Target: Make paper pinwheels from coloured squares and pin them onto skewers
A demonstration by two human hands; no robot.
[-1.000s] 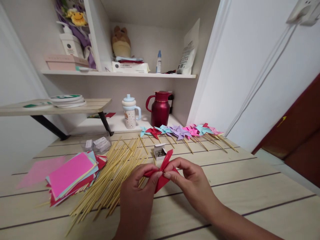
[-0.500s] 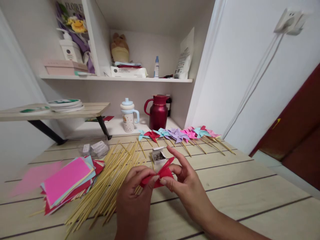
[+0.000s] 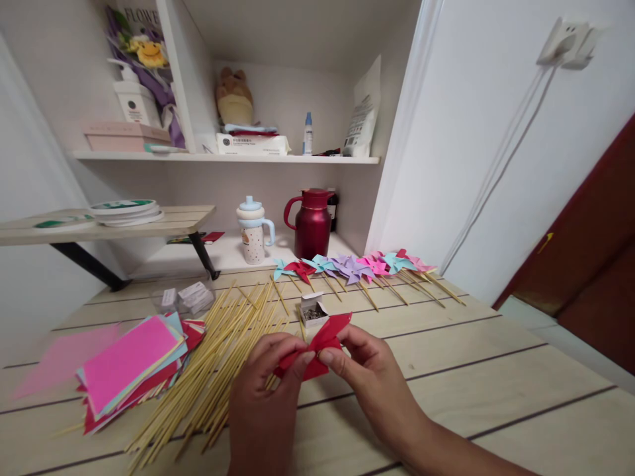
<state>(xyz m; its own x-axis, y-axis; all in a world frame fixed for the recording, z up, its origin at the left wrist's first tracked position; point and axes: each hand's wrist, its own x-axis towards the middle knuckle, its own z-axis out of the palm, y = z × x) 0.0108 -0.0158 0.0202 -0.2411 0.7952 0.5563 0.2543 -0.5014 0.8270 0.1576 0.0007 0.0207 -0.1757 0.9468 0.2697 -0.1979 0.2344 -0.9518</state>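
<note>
Between my two hands is a red paper pinwheel, its blades partly folded toward the middle. My left hand pinches its left side with thumb and fingers. My right hand grips the right side, thumb near the centre and fingers curled behind a raised blade. Just beyond the pinwheel stands a small open box of metal pins. Thin wooden sticks lie in a loose pile to the left of my left hand.
Coloured paper sheets are stacked at the left. Finished pinwheels on sticks lie in a row at the back. Behind them stand a red thermos jug and a lidded cup. Small boxes rest near the shelf leg.
My right index finger, raised before, has come down and curled behind the paper. The red blade has tilted further right. The view has shifted slightly.
</note>
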